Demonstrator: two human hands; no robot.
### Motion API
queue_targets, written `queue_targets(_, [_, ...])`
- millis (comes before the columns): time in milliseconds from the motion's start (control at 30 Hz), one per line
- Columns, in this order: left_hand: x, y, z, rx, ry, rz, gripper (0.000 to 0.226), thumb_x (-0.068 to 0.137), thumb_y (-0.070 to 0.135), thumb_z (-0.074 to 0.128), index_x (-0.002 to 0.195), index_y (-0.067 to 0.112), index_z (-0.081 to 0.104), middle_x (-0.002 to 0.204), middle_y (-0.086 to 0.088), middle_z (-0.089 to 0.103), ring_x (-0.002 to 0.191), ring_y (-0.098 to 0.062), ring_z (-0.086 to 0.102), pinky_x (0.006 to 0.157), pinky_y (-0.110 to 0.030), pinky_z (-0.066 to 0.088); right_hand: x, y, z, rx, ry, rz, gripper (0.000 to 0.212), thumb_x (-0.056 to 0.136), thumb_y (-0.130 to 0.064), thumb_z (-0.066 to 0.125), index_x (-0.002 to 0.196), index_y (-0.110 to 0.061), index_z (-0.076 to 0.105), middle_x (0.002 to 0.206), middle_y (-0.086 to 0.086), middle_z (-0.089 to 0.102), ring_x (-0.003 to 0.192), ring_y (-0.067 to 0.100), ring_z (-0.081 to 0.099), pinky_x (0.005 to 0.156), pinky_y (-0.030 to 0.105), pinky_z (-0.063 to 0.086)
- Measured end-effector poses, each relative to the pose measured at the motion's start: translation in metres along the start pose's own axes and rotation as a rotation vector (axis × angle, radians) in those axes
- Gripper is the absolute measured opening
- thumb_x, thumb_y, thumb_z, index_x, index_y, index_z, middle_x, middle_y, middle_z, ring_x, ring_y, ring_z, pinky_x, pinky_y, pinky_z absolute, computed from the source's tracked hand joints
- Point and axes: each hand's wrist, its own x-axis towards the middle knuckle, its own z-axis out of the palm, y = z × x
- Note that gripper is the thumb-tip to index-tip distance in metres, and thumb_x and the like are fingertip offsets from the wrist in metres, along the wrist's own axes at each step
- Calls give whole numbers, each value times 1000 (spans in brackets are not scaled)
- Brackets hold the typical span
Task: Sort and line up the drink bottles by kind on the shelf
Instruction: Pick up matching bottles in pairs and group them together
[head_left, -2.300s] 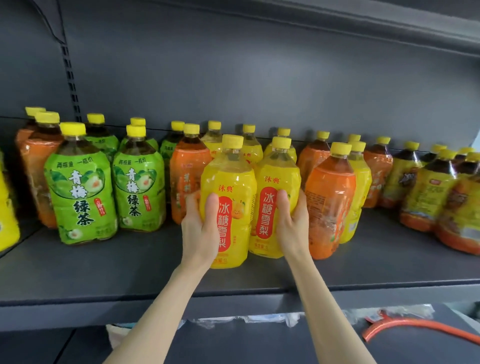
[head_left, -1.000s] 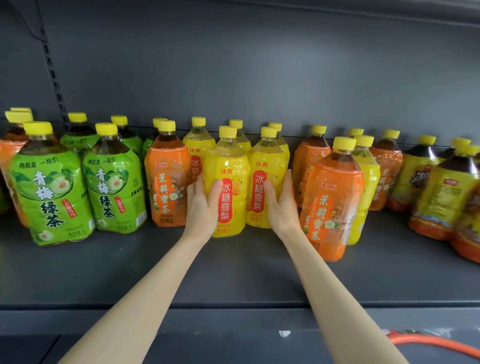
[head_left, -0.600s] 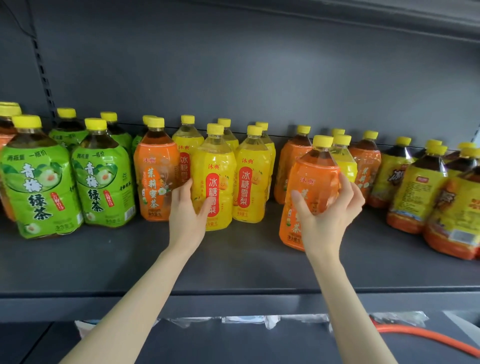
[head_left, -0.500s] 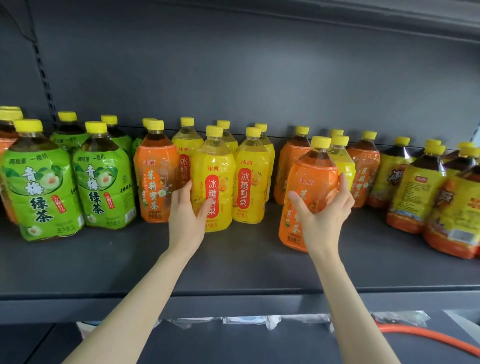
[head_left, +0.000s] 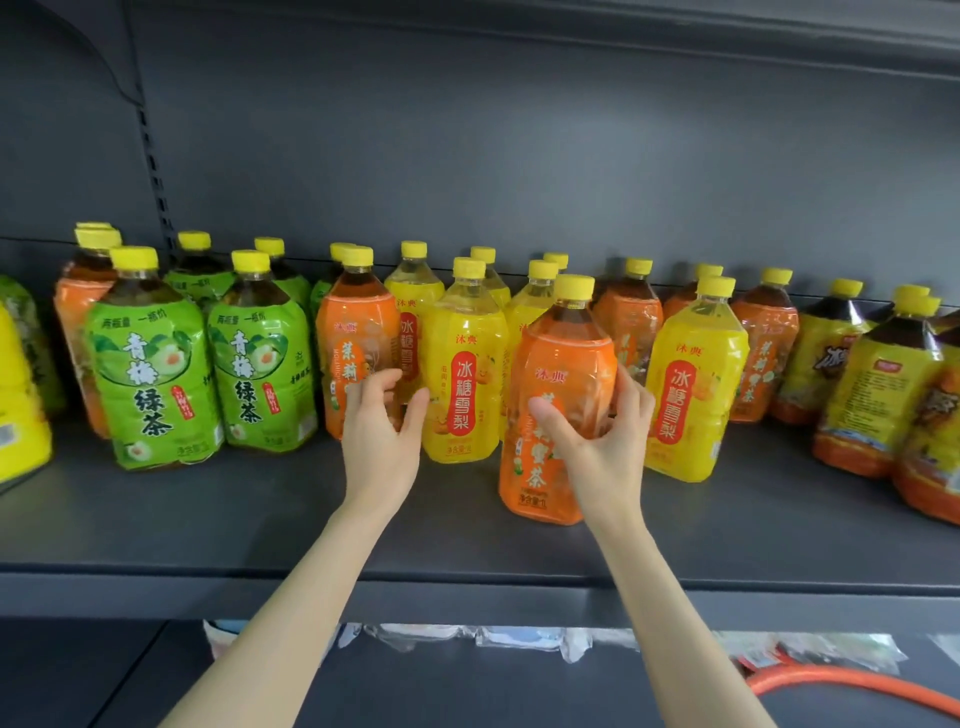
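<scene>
A person's right hand (head_left: 597, 441) gripped an orange tea bottle (head_left: 563, 364), thumb across its label, at the front of a grey shelf (head_left: 260, 519). The left hand (head_left: 382, 436), fingers loosely curled, reached between a second orange bottle (head_left: 353, 332) and a yellow pear-drink bottle (head_left: 464, 374); it appeared to brush the orange one. Green tea bottles (head_left: 150, 374) stood left of that hand. Another yellow bottle (head_left: 693, 384) stood just right of the right hand.

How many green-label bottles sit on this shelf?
5 green-label bottles: two in front, two directly behind them, one behind the left orange bottle. A sixth may show at far left.
</scene>
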Motion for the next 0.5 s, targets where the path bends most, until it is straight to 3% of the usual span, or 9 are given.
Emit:
queue_targets(167, [35,-1,-21,65,193,37,55,89,28,63,133,3,41,132,-16,43,123,-26,42,95,-23,31,-8,-6,25,144,-91,58,78,67,-56,73,129,-50,25,122,-17,50,106,6,58,83,23,49])
queue_targets(267, [69,1,-22,94,148,62,70,90,35,60,143,3,28,146,-17,32,137,-29,29,108,-31,26,-8,-6,30,160,-91,64,76,68,-53,67,130,-49,23,111,-27,50,97,-1,59,73,12,46])
queue_targets(367, [98,5,-14,153,79,53,83,89,46,57,148,4,16,154,-17,23,143,-29,18,115,-39,21,-8,-3,31,173,-99,54,75,72,-51,70,131,-49,24,113,-28,52,100,0,60,68,11,50])
queue_targets(500, [114,7,-10,288,57,15,86,86,50,59,146,0,22,143,-21,35,134,-33,33,106,-37,31,-8,-1,31,171,-103,68,77,69,-54,69,131,-51,24,114,-31,51,100,-3,60,65,8,50])
